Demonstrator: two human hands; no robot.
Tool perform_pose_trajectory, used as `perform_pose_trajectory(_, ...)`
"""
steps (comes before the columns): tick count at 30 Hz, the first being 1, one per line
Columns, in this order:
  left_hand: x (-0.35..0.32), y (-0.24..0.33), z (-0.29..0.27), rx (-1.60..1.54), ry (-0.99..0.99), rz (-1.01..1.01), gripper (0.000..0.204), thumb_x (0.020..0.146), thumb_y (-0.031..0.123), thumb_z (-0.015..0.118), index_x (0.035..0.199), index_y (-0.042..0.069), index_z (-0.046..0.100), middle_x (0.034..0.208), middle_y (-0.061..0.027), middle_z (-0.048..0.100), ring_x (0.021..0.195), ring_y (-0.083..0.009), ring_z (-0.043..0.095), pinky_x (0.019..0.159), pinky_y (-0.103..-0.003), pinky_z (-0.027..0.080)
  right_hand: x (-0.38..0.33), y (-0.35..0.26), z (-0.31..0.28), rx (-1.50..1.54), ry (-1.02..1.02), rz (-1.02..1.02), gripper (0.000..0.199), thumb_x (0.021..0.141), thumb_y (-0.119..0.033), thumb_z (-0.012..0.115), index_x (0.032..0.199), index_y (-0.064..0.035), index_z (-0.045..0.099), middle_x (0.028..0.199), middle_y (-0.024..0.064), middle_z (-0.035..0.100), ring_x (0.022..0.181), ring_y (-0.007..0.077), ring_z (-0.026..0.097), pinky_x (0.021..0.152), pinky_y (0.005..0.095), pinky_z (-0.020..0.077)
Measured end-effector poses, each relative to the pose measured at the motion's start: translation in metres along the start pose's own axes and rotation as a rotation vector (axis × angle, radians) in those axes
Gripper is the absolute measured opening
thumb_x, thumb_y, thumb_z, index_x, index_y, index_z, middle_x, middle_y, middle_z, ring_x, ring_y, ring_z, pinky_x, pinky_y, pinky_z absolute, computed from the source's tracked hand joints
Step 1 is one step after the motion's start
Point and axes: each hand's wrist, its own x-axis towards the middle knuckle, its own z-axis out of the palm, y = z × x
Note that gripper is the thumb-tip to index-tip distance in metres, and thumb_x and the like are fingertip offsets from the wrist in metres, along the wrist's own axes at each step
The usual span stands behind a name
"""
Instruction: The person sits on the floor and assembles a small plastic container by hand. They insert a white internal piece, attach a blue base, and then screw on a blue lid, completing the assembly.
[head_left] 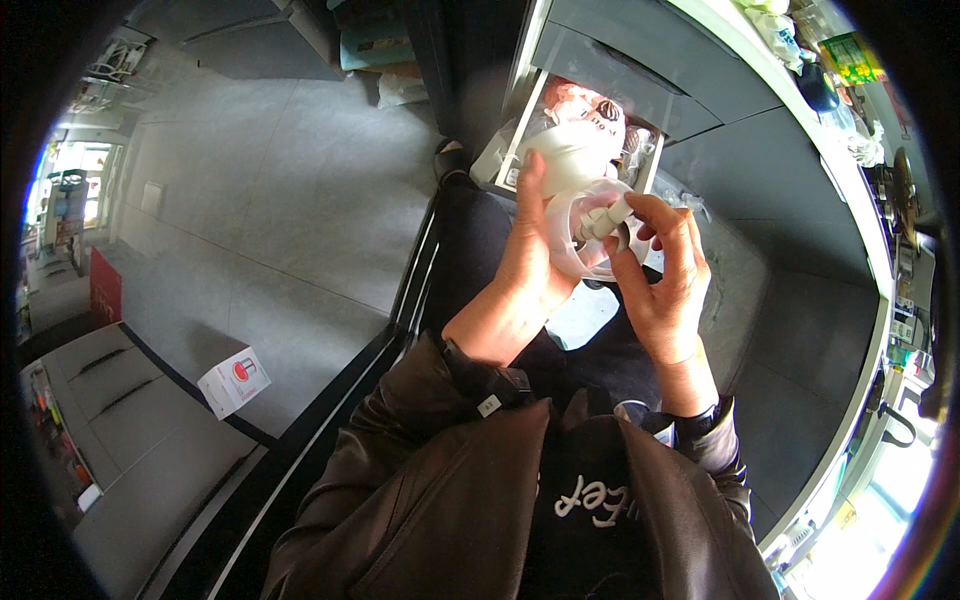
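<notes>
My left hand [522, 255] is wrapped round the side of a round, translucent white plastic container [562, 238], its thumb raised along the rim. The container's open mouth is tilted toward me. At that mouth my right hand [672, 275] pinches a small white fitting with stubby knobs [603, 220] between thumb and fingers. Whether the fitting is joined to the container inside, I cannot tell. Just beyond my hands, a large smooth white rounded thing [568, 155] sits at the open drawer. A pale, flat, translucent piece [583, 316] shows below the container, over my lap.
The pulled-out drawer [650, 165] holds pinkish plastic packages [585, 105]. Dark grey cabinets [770, 175] stand ahead and to the right, under a white-edged counter [835, 150] crowded with bags and kitchen things. On the left, a white-and-red box [235, 382] stands near grey drawers [130, 430].
</notes>
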Motion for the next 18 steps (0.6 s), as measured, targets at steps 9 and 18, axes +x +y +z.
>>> perform_pose_trajectory(9, -0.002, 0.006, 0.001, 0.037, 0.065, 0.036, 0.086, 0.093, 0.083, 0.046, 0.134, 0.008, 0.059, 0.118, -0.0111, 0.068, 0.113, -0.0228, 0.065, 0.093, -0.042, 0.057, 0.000, 0.000, -0.014, 0.083, -0.014, 0.079, 0.027, 0.088, 0.004, 0.072, 0.114, -0.0034, 0.070, 0.112, 0.0126, 0.073, 0.083, 0.0221, 0.067, 0.074, 0.0317, 0.0539)
perform_pose_trajectory(18, -0.002, 0.002, 0.006, 0.082, 0.047, 0.073, 0.083, 0.096, 0.080, 0.047, 0.133, 0.006, 0.060, 0.118, -0.0081, 0.069, 0.113, -0.0198, 0.065, 0.096, -0.039, 0.054, 0.004, -0.001, -0.014, 0.049, 0.011, 0.027, 0.025, 0.086, 0.003, 0.077, 0.109, -0.0049, 0.072, 0.105, 0.0099, 0.072, 0.086, 0.0227, 0.071, 0.078, 0.0324, 0.0576)
